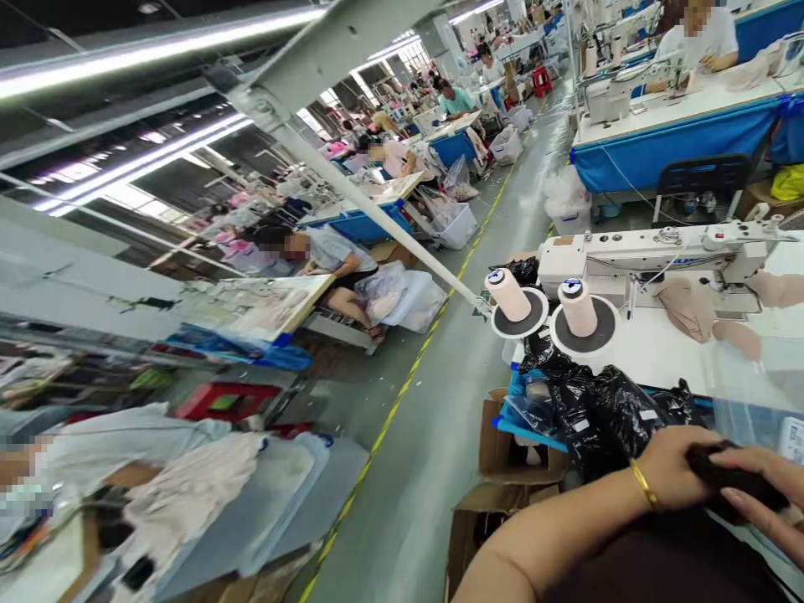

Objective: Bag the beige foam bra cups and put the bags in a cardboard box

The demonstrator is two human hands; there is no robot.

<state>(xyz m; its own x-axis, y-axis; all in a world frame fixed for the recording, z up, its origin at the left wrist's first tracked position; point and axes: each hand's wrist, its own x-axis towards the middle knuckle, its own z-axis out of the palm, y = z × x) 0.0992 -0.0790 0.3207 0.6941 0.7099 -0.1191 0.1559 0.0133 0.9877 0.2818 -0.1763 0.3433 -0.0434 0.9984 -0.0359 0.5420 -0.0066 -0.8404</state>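
Observation:
My left hand (675, 469), with a gold bracelet at the wrist, is closed around a dark black bundle (734, 479) low at the right. From the right edge my right hand (770, 486) reaches in, its fingers pressed on the same bundle. What the bundle is, I cannot make out. Shiny black plastic bags (628, 410) lie just beyond my left hand. Past them stands a white sewing machine (659, 243) on a white table, with beige cup-shaped fabric pieces (688, 306) beside it. Clear plastic (741, 385) rises near my hands.
Two thread cones (578, 308) stand on round holders at the table's left corner. Open cardboard boxes (496, 435) sit below. A slanting white pole (377, 201) crosses the view. Beyond a yellow floor line (408, 377), seated people (342, 251) work at other tables with plastic bins (414, 306).

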